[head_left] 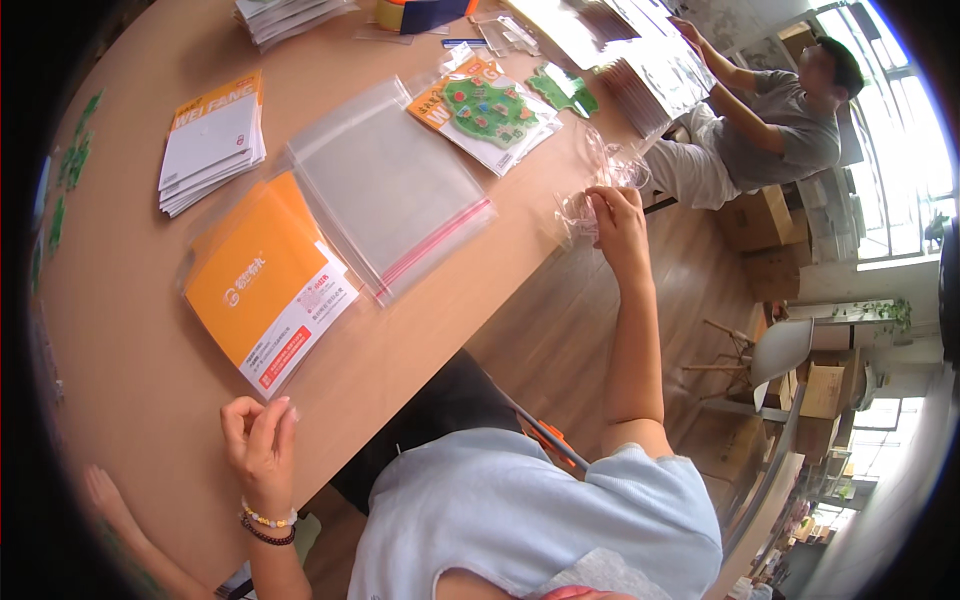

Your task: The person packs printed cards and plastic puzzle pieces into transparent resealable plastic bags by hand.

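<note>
My left hand (262, 440) is just off the near corner of an orange and white printed packet (265, 290) in a clear sleeve. Its fingers are loosely curled and apart, with nothing seen in them. Past the table's right edge, my right hand (620, 222) pinches a crinkled clear plastic piece (580, 212); more clear plastic (630, 170) lies bunched beyond it. Between my hands rests a stack of clear zip bags (385, 180) with a pink seal strip. Behind it, a green map-shaped piece (490, 110) lies on orange and white cards (505, 155).
A pile of white and orange cards (210, 150) stands at the left. Another green piece (565, 90) is near the far right edge. At lower left another person's hand (103, 490) rests on the table (150, 330). A person in grey (780, 120) handles stacked sheets (645, 85).
</note>
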{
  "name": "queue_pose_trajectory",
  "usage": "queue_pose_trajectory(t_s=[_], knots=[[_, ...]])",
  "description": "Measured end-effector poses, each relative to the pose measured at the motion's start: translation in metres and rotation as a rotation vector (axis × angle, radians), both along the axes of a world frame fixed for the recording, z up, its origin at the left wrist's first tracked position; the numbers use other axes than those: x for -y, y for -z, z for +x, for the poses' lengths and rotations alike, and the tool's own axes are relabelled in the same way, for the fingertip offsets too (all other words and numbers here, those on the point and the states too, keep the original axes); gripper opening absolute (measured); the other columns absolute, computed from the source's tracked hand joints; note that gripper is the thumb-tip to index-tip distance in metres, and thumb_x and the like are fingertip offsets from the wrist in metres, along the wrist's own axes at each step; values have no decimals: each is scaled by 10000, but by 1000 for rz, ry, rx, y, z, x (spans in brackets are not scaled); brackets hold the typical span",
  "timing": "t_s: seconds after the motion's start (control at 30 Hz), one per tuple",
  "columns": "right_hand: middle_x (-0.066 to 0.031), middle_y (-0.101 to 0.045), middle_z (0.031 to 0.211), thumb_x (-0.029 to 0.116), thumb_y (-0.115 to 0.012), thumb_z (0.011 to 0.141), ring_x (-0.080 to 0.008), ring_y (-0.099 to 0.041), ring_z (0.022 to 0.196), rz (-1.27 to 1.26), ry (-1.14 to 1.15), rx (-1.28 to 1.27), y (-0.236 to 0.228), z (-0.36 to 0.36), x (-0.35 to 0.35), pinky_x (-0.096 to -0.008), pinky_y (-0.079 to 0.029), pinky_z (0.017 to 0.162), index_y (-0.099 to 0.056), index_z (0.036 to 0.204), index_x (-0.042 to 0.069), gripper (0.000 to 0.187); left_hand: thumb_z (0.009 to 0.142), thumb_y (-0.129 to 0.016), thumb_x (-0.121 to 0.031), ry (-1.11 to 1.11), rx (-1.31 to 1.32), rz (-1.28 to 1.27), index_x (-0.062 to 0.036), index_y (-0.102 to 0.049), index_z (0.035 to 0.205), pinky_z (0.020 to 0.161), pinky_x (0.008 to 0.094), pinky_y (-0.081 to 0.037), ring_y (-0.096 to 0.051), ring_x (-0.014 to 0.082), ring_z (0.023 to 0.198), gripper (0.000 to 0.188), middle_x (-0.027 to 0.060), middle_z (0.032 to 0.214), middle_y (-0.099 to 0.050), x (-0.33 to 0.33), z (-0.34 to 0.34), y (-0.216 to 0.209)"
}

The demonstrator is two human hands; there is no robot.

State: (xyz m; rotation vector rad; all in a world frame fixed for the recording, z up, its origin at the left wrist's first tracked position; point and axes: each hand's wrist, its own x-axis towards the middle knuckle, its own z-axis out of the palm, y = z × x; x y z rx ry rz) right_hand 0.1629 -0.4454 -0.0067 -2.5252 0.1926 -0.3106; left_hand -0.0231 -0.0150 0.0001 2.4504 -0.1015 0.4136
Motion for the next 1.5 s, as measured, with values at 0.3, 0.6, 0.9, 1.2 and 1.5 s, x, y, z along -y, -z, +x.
queue_pose_trajectory(t_s=[0.3,0.6,0.9,1.2,1.5], knots=[[-156,-481,1282,145,-659,822,-402,-399,1250,-454,-348,529,-36,-41,-103,-495,-361,1008,-627,1148,101,330,708,-755,-67,1,134,408,-84,-630,937,623,355,-486,-562,233,780,262,73,922,-509,-8,-6,5],[-89,-520,1272,142,-668,746,-312,-463,1237,-225,-1277,454,-10,-65,-235,-532,-360,1041,-636,1067,111,324,742,-692,-99,51,251,368,-91,-614,874,784,359,-441,-569,211,939,153,47,1004,-602,-10,1,3],[-64,-606,1109,97,-612,731,-246,-568,1112,-273,-1224,565,3,-49,-226,-478,-423,1001,-657,987,56,264,754,-707,-95,-7,199,355,-82,-657,974,834,374,-423,-593,209,1011,226,54,1168,-630,-20,2,0],[-66,-635,1103,69,-645,689,-240,-615,1025,-153,-1277,497,4,-35,-207,-413,-466,899,-680,899,46,214,753,-711,-117,101,120,323,-153,-676,1027,940,388,-409,-546,246,1159,278,71,1212,-622,-29,0,10],[-30,-639,1031,98,-712,625,-194,-594,877,15,-1273,388,4,-31,-205,-339,-404,752,-682,847,65,227,653,-793,-128,2,83,244,-159,-721,904,848,340,-369,-548,217,999,263,70,1157,-633,-22,2,2]])
